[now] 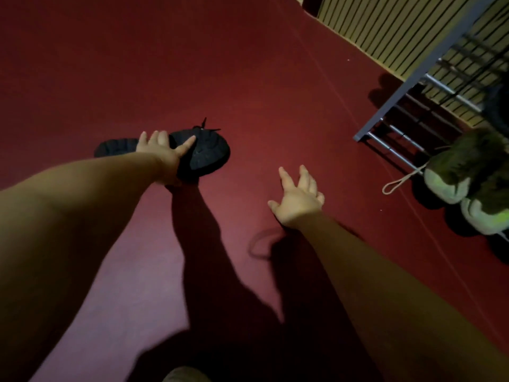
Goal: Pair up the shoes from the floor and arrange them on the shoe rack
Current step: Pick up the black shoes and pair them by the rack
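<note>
Two black shoes lie side by side on the red floor: one black shoe (pixel 208 150) with laces sticking up, the other black shoe (pixel 115 147) partly hidden behind my wrist. My left hand (pixel 162 146) hovers right over them, fingers spread, and I cannot tell whether it touches them. My right hand (pixel 298 198) is open above bare floor, to the right of the black shoes. A pair of green, light-soled shoes (pixel 468 177) sits at the right, in front of the metal shoe rack (pixel 413 78).
The red floor (pixel 248 64) stretches wide ahead and to the left. A slatted yellowish wall (pixel 385 26) runs behind the rack. A dark shape (pixel 498 106) rests on the rack's lower bars. A loose beige lace (pixel 399 181) trails from the green shoes.
</note>
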